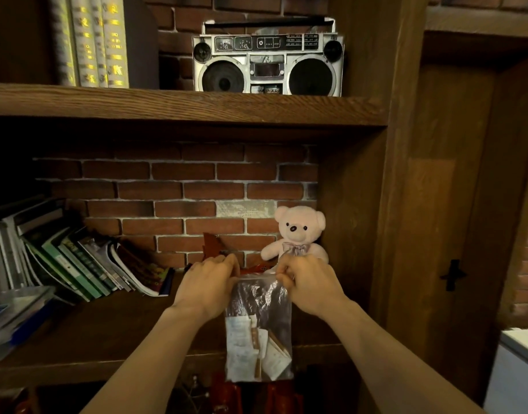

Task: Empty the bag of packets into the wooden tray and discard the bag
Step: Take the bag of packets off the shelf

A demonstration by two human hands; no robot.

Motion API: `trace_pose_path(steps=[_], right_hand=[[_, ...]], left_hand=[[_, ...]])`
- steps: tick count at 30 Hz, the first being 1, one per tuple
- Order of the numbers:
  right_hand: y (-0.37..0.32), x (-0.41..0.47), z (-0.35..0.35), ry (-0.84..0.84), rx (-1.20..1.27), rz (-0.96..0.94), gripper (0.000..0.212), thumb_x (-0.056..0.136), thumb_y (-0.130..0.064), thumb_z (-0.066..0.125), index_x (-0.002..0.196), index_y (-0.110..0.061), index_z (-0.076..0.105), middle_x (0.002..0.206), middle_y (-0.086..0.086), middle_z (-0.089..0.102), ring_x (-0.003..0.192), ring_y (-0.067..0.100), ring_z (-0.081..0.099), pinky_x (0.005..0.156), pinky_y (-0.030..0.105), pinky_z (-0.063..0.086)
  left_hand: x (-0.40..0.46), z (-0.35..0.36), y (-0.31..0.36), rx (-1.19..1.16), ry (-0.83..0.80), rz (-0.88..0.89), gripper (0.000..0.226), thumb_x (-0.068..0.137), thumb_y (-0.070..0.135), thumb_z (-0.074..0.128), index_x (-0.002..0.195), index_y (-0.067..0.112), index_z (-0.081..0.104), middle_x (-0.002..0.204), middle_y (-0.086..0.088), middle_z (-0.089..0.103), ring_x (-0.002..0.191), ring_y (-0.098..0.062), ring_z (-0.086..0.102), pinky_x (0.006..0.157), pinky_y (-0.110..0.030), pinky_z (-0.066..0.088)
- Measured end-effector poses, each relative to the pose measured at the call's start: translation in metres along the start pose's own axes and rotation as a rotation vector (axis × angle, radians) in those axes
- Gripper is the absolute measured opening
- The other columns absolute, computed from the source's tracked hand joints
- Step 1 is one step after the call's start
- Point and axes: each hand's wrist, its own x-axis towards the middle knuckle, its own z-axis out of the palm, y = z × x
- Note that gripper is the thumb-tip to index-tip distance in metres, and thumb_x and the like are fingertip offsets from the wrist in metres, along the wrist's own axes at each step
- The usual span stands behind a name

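Observation:
A clear plastic zip bag (258,300) hangs upright in front of the lower shelf, held by its top edge. Several white and tan packets (252,345) lie bunched in its bottom half. My left hand (207,286) pinches the bag's top left corner. My right hand (309,286) pinches the top right corner. Both hands are at the same height, just in front of a pink teddy bear. A reddish-brown object (216,248) shows behind my left hand, mostly hidden; I cannot tell whether it is the wooden tray.
The pink teddy bear (297,234) sits at the shelf's back right against the brick wall. Leaning books (77,264) fill the left side, with a plastic box (15,315) at far left. A boombox (267,59) stands on the upper shelf. A wooden post (406,204) rises on the right.

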Motion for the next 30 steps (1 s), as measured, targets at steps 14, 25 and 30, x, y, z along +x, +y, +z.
trace_pose_path(steps=[14, 25, 30], right_hand=[[-0.024, -0.021, -0.018, 0.021, -0.005, 0.039, 0.008, 0.096, -0.027, 0.06, 0.101, -0.029, 0.065, 0.089, -0.005, 0.071, 0.091, 0.017, 0.061, 0.071, 0.037, 0.054], [-0.027, -0.074, -0.015, -0.067, -0.096, 0.21, 0.003, 0.095, -0.032, 0.058, 0.097, -0.032, 0.06, 0.088, -0.006, 0.071, 0.081, 0.021, 0.066, 0.072, 0.043, 0.057], [-0.022, -0.101, -0.023, -0.114, -0.076, 0.295, 0.004, 0.096, -0.03, 0.058, 0.096, -0.034, 0.06, 0.083, -0.01, 0.069, 0.077, 0.014, 0.065, 0.075, 0.045, 0.057]], left_hand=[[-0.018, -0.025, -0.002, -0.034, -0.008, 0.04, 0.002, 0.099, 0.031, 0.053, 0.1, 0.029, 0.052, 0.107, 0.003, 0.065, 0.098, -0.024, 0.061, 0.086, -0.041, 0.049], [-0.04, 0.005, 0.011, -0.156, -0.133, 0.12, 0.01, 0.096, 0.029, 0.057, 0.091, 0.032, 0.05, 0.097, 0.008, 0.064, 0.092, -0.021, 0.064, 0.081, -0.043, 0.052], [-0.05, 0.012, 0.032, -0.19, -0.162, 0.129, 0.01, 0.096, 0.029, 0.059, 0.09, 0.034, 0.052, 0.098, 0.009, 0.064, 0.091, -0.018, 0.062, 0.079, -0.04, 0.052]])
